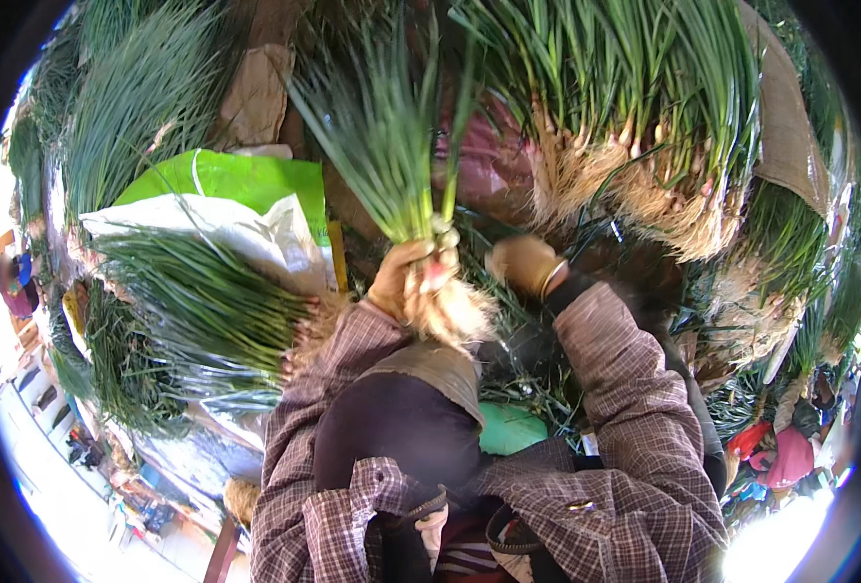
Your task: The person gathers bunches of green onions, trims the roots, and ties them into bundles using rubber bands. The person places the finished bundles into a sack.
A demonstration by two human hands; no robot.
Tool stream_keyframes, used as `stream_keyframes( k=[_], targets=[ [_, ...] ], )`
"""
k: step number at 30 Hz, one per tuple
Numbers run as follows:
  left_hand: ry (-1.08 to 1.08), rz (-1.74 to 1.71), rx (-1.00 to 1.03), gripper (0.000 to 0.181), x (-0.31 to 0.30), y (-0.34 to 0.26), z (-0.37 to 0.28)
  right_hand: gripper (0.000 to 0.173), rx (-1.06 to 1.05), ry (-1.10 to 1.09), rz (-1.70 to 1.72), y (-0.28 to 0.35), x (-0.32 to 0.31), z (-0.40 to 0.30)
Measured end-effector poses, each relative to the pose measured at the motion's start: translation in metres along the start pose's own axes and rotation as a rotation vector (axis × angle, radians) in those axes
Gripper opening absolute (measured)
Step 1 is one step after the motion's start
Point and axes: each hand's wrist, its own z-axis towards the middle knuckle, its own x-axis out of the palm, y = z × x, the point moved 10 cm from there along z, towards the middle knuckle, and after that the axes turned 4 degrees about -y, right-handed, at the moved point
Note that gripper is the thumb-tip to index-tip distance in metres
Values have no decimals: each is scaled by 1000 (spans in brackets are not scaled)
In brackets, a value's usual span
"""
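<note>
My left hand (399,280), in what looks like a tan glove, grips a bunch of green onions (408,197) near the bulbs. The leaves fan upward and the pale roots hang over my knee. To the right of the roots is my right hand (524,264), blurred, with a yellowish band at its wrist; its fingers are too blurred to read. A large heap of green onions (642,131) with long roots lies beyond it at the upper right. Another bundle of green onions (212,306) lies left of my left forearm, its roots towards my sleeve.
A green and white plastic sack (234,182) lies at the upper left, near more onion piles (139,95). Loose leaves (532,364) cover the ground below my right hand. Brown sacking (787,109) borders the right heap. People are visible at the far left (16,284) and lower right (791,455).
</note>
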Motion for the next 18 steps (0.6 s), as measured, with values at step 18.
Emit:
stream_keyframes(
  k=[18],
  targets=[
    [-59,110,170,72,-22,-41,-20,34,939,-471,518,-115,-115,11]
  ],
)
